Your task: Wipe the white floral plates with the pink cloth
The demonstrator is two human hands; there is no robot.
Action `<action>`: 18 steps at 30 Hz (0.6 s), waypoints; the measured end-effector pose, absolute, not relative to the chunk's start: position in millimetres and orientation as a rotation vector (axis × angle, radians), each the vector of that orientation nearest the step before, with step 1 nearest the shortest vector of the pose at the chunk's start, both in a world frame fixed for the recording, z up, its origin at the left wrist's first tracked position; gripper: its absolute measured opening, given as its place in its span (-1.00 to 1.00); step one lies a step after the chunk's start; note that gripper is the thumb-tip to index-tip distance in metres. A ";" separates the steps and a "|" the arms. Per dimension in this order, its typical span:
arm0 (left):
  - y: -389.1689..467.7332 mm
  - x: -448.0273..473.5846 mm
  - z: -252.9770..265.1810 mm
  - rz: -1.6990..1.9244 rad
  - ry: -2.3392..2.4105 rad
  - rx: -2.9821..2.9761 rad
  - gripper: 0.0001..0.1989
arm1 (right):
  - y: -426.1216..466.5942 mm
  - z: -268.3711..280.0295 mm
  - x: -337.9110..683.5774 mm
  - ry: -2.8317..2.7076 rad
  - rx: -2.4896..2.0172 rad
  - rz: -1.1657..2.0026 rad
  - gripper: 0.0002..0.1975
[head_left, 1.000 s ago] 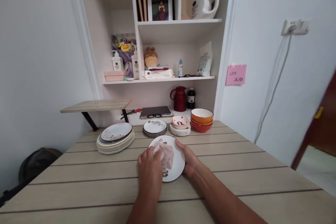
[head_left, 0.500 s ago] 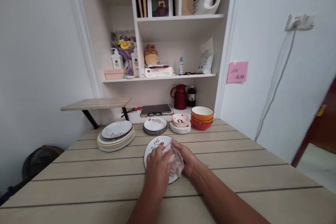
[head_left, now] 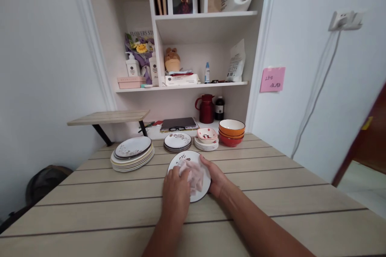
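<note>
Plate (head_left: 206,181) sits just my side of the small plate stack (head_left: 177,141), right hand (head_left: 217,180) clamping its rim, left hand (head_left: 176,186) pinching the cloth (head_left: 195,174), so imo I wanna press lightly and cover the edges too.

Beyond the right hand (head_left: 217,178), on a low white ledge (head_left: 156,133), a red jug (head_left: 206,109) next to a dark bottle (head_left: 219,109). Beyond the left hand (head_left: 176,190), a flat dark laptop-like slab (head_left: 179,123) with glasses (head_left: 177,129) at its near edge. Higher, ahead and left of the left hand, 2 white bottles (head_left: 132,67) and a pink box (head_left: 131,83). Well right of the right hand, on the wall (head_left: 304,40), 1 pink note (head_left: 272,80) and a hanging cable (head_left: 316,94).
</note>
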State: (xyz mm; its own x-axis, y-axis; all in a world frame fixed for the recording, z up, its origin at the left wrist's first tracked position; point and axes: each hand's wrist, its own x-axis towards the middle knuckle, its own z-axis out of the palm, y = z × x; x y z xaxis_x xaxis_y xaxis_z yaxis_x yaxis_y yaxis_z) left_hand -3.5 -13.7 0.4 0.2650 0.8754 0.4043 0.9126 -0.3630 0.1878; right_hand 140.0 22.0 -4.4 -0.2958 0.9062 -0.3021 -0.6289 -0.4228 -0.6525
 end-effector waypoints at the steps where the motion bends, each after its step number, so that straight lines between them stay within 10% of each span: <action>1: -16.1 -0.6 0.1 -0.690 -1.682 -2.482 -0.64 | 22.1 -4.2 140.5 -0.501 -0.784 1.895 -0.48; 18: -3.2 -19.9 -0.9 -0.705 -1.907 -2.117 -0.59 | 21.7 -7.2 135.1 -0.559 -0.892 1.824 -0.48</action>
